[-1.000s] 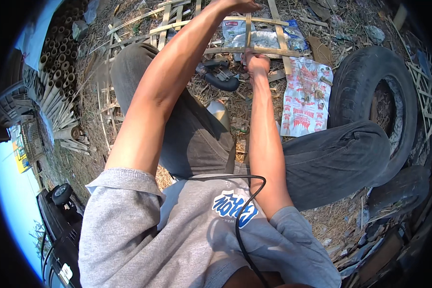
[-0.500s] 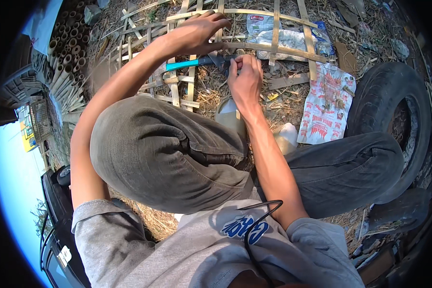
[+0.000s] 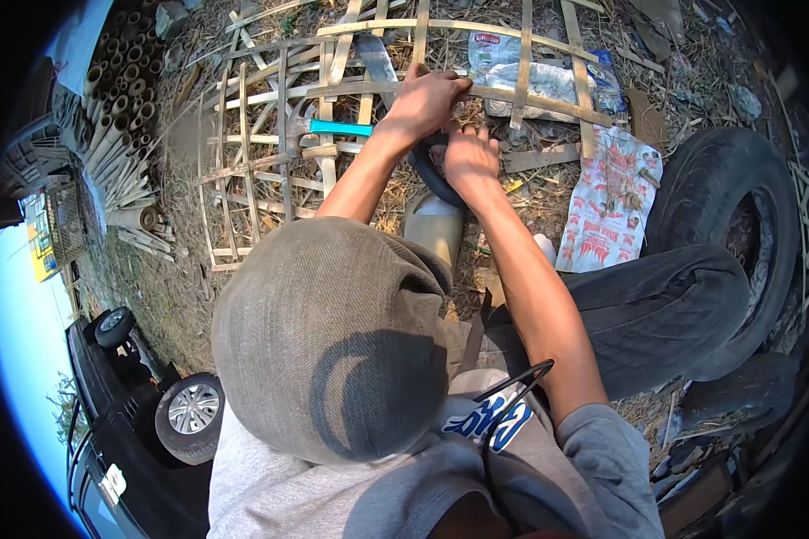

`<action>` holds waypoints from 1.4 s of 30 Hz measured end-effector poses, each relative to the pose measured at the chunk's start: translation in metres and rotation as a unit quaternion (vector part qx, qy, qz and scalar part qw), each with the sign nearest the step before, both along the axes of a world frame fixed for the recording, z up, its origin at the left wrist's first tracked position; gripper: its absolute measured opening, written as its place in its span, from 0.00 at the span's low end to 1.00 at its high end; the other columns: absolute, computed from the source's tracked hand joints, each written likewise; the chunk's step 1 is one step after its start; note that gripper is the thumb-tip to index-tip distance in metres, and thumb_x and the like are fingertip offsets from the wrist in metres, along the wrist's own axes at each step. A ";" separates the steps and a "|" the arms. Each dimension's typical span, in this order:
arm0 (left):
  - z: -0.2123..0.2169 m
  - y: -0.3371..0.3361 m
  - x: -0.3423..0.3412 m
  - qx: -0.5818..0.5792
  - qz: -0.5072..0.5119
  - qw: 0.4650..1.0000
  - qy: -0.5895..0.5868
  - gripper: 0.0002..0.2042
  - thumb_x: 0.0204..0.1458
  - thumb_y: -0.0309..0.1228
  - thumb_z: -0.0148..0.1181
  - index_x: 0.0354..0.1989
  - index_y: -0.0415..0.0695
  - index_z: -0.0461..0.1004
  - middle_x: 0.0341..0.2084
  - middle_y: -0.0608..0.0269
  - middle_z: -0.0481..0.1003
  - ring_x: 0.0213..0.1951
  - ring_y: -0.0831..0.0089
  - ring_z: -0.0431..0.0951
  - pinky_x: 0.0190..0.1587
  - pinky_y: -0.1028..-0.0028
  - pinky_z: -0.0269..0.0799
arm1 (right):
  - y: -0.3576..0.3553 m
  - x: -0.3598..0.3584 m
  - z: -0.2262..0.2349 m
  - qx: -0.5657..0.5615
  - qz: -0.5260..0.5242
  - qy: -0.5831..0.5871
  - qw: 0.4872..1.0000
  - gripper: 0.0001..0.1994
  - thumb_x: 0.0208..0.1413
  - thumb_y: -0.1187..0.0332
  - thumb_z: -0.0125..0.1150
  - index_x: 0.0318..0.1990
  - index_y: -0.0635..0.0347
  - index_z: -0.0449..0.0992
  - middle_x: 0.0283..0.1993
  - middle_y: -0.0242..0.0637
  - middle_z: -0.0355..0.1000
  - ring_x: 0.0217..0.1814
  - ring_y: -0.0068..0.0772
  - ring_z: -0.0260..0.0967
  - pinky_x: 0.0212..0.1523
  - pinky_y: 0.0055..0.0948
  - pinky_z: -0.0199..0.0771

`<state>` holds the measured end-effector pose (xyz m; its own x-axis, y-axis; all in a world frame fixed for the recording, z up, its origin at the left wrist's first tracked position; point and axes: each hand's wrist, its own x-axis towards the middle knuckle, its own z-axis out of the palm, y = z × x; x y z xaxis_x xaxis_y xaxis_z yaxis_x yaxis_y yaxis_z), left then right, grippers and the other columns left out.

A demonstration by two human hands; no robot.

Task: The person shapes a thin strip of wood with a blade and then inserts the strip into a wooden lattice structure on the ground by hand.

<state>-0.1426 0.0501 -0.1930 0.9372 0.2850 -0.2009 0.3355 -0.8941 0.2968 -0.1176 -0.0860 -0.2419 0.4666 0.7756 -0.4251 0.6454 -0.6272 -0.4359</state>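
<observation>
A lattice of split bamboo slats (image 3: 333,90) lies on the ground in front of me. My left hand (image 3: 425,106) is closed over one of its cross slats, fingers curled at the far side. Close beside it, my right hand (image 3: 473,160) has bent fingers at the same slat; what they hold, if anything, is hidden. A hammer with a teal handle (image 3: 340,128) lies across the lattice, partly behind my left wrist. Beyond my left hand shows a flat grey metal piece (image 3: 374,57), blade-like. Between my hands and legs is a curved black piece (image 3: 433,172) that I cannot make out.
A black tyre (image 3: 706,193) stands at the right by my bent leg. Near it lies a red-and-white printed sack (image 3: 611,202). Plastic packets (image 3: 548,83) lie under the slats. Bamboo tubes (image 3: 126,108) are stacked far left; a dark vehicle (image 3: 126,422) is at lower left.
My left hand has moved right and nearer, closing over the slat beside my right hand. My left knee has come up toward me. The hammer has shifted slightly left, and the grey metal piece now shows.
</observation>
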 end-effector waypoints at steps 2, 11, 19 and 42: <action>0.003 0.003 0.002 0.018 0.001 1.000 -0.001 0.12 0.62 0.34 0.53 0.50 0.48 0.79 0.42 0.57 0.80 0.48 0.60 0.78 0.60 0.57 0.57 | -0.013 -0.020 0.001 0.058 0.059 -0.041 0.996 0.22 0.59 0.52 0.59 0.50 0.62 0.75 0.49 0.49 0.76 0.60 0.50 0.67 0.54 0.50 0.65; 0.024 -0.017 -0.033 0.086 -0.020 0.988 -0.130 0.23 0.54 0.41 0.65 0.55 0.44 0.72 0.56 0.50 0.67 0.57 0.53 0.69 0.57 0.51 0.61 | -0.056 0.016 0.081 0.056 0.288 0.124 0.948 0.22 0.56 0.54 0.62 0.36 0.72 0.74 0.31 0.58 0.76 0.39 0.61 0.76 0.42 0.51 0.76; 0.087 -0.098 -0.150 -0.484 0.536 0.687 0.077 0.24 0.57 0.55 0.60 0.35 0.41 0.76 0.20 0.64 0.72 0.23 0.70 0.71 0.29 0.67 0.67 | -0.040 0.034 0.103 0.064 0.279 0.116 0.951 0.23 0.55 0.52 0.61 0.33 0.71 0.73 0.30 0.60 0.75 0.38 0.62 0.75 0.41 0.51 0.74; 0.078 -0.059 -0.255 -0.471 0.491 0.728 0.077 0.15 0.60 0.36 0.63 0.50 0.39 0.74 0.31 0.67 0.77 0.34 0.82 0.75 0.36 0.77 0.71 | -0.133 0.169 0.276 -0.140 0.284 -0.134 0.939 0.13 0.39 0.68 0.69 0.28 0.69 0.75 0.32 0.53 0.73 0.41 0.57 0.72 0.46 0.46 0.72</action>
